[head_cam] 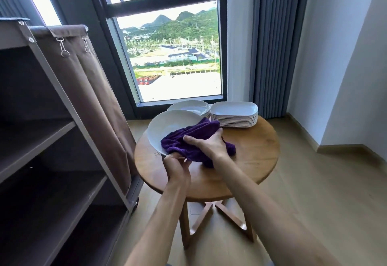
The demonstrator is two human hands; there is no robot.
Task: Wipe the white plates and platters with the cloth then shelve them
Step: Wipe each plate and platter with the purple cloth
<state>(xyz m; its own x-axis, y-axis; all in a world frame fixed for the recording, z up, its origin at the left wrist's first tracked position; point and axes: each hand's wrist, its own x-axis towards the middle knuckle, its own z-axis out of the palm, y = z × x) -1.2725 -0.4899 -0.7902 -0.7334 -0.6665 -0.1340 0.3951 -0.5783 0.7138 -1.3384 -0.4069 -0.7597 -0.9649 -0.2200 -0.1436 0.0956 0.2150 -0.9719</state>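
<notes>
The left hand [177,166] has its grip pinched on the near rim of a round white plate [167,128], thumb on top of the edge and the other fingers hidden beneath, so that the plate is held tilted, its far rim raised toward the window and its hollow facing the person. The right hand [206,144] has its grip bunched on a purple cloth [188,140], fingers curled over the folds, and presses the cloth against the right and lower part of the plate's inside. The cloth spills past the plate's right edge and hangs down to the round wooden desk [251,150].

The bare, unwiped-looking part of the plate lies up and to the left of the right hand, so the wiping stroke probably has to sweep that way across the bowl.

Beyond the hands, on the far side of the desk, sit a stack of round plates [188,106] and, just to its right, a stack of oblong platters [234,115], both nearer the right hand.

The brown shelf unit [41,140] stands to the left, on the left hand's side, its shelves open toward the person. Shelving therefore looks like a leftward carry, easiest for the hand already holding the rim.
</notes>
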